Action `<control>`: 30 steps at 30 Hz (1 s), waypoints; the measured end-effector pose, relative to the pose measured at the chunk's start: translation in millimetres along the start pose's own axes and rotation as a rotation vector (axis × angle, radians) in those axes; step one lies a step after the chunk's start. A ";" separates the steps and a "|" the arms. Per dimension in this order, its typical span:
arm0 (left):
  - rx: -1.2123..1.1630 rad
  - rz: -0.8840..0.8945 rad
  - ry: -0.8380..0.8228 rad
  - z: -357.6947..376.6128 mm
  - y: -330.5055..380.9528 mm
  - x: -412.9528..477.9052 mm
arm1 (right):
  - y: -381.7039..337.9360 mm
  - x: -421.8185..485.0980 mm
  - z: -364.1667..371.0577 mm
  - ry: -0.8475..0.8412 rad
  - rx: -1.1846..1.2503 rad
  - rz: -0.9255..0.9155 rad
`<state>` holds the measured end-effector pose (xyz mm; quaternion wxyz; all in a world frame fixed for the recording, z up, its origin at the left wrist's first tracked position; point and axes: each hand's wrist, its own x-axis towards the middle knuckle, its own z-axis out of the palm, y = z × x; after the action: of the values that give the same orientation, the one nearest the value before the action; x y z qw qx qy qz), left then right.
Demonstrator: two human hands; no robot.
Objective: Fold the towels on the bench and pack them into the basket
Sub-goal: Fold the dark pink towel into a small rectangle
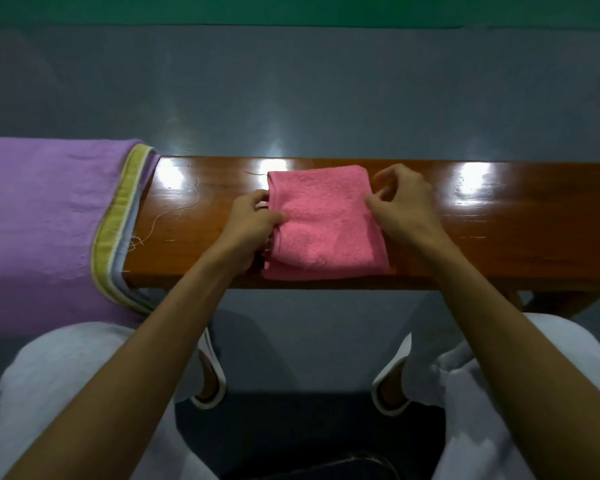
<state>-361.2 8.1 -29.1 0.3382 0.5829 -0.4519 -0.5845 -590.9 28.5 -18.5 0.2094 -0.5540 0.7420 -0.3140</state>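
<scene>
A pink towel (323, 226) lies folded into a thick rectangle in the middle of the glossy wooden bench (482, 237). My left hand (252, 225) grips the towel's left edge, thumb on top and fingers tucked in the layers. My right hand (404, 206) pinches the towel's right edge near the far corner. A larger purple towel (45, 220) with a yellow-green and grey striped border covers the bench's left end and hangs over its near side. No basket is in view.
Grey floor stretches beyond the bench, with a green strip at the far top. My knees in white cloth and white slippers (210, 372) sit below the bench's near edge. Loose threads (167, 216) lie on the wood left of the pink towel.
</scene>
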 end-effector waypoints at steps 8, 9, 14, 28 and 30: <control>0.209 0.038 0.202 -2.3 -11.8 11.8 | 10.5 -7.2 11.7 -0.081 -0.136 0.086; 0.378 0.086 0.242 -4.6 -13.6 10.6 | 10.2 -6.9 12.6 -0.061 -0.152 0.082; 0.928 0.368 0.519 0.8 -23.2 7.7 | 7.8 -4.0 20.2 0.147 -0.212 -0.083; 1.233 0.516 0.014 34.8 -41.6 17.8 | 1.0 -13.0 67.7 -0.298 -0.563 -0.431; 1.243 0.499 0.038 31.7 -42.8 20.4 | 3.2 -11.2 68.2 -0.285 -0.598 -0.409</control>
<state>-388.7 9.0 -79.1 0.0724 0.5574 -0.8198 -0.1094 -544.8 23.8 -69.9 0.0726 -0.7653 0.6383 -0.0392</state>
